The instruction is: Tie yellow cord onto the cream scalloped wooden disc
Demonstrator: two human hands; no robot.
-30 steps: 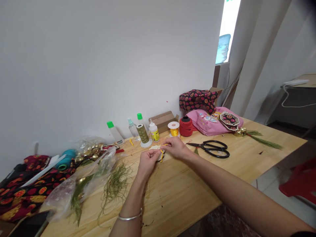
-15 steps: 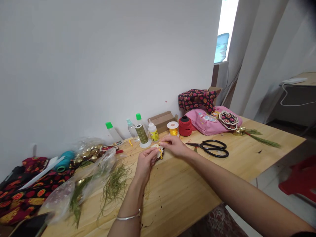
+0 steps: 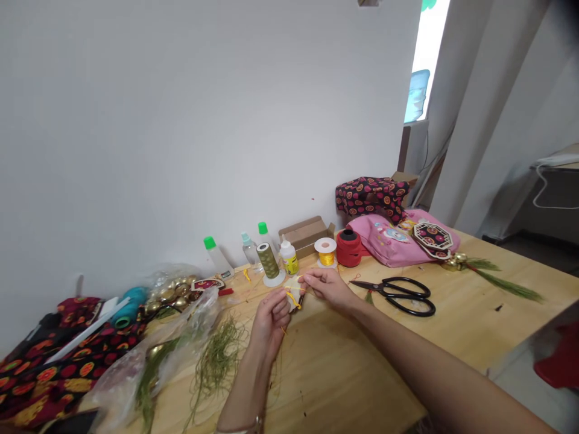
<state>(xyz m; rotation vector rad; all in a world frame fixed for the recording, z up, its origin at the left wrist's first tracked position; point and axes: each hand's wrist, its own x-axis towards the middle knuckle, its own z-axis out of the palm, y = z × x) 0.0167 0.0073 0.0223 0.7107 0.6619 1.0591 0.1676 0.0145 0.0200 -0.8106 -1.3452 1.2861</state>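
My left hand point(image 3: 272, 313) is closed, its fingertips pinching a yellow cord point(image 3: 293, 297). Opposite it, my right hand point(image 3: 329, 290) pinches a strand of the same cord between thumb and fingers. The thin strand runs across the small gap between both hands. Just under the fingertips, a small pale piece with a dark edge point(image 3: 295, 305) shows, partly covered, so its kind is unclear. To the right of my right hand lie black-handled scissors point(image 3: 398, 293), blades pointing left. A yellow cord spool point(image 3: 325, 256) stands behind my right hand.
Behind the hands stand an olive thread cone point(image 3: 268, 263), a glue bottle point(image 3: 288, 258), a red cord spool point(image 3: 348, 250) and a cardboard box point(image 3: 307, 235). On the left lie loose green threads point(image 3: 217, 361), a plastic bag point(image 3: 131, 367) and golden bells point(image 3: 174, 295). A pink bag point(image 3: 384, 244) lies right.
My hands have drawn slightly apart, with the yellow strand now stretched between them. The whole view has shifted, so the table sits a little lower and further right.
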